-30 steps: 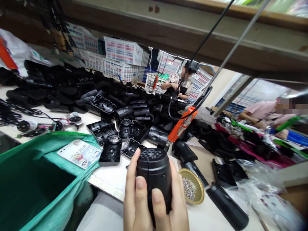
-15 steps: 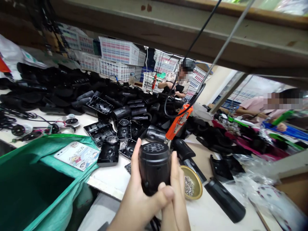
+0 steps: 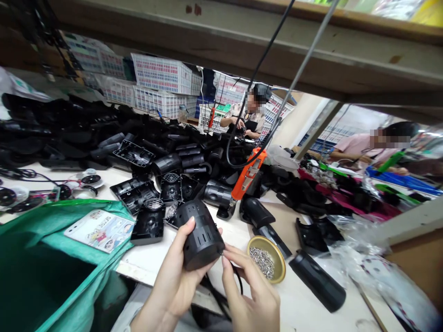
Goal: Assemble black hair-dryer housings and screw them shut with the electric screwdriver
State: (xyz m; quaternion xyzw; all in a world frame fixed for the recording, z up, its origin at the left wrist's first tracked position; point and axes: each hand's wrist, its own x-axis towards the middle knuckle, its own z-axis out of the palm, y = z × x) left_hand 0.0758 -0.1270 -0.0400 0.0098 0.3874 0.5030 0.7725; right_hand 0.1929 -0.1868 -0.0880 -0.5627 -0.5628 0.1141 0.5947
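Observation:
A black cylindrical plastic housing [image 3: 200, 235] with slots in its side is tilted in my left hand [image 3: 176, 272], which is wrapped round it from the left and below. My right hand [image 3: 251, 286] pinches thumb and forefinger together at the housing's lower right edge. Whatever lies between those fingertips is too small to make out. A black cord [image 3: 216, 295] hangs below the housing, between my hands. To the right of my right fingers stands a yellowish bowl [image 3: 282, 272] of small metal screws [image 3: 262, 262]. An orange electric screwdriver [image 3: 247, 175] hangs above and beyond the housing.
Black housing halves [image 3: 148, 223] lie to the left, with a large heap [image 3: 86, 124] behind. One half shell [image 3: 318, 281] lies right of the bowl. A green bag [image 3: 104, 272] with a phone [image 3: 100, 230] on it borders the table's left. Two people sit across the tables.
The housing has tipped over, so its grille end no longer faces up and its slotted side shows. My right hand has left its side and now pinches at the lower edge.

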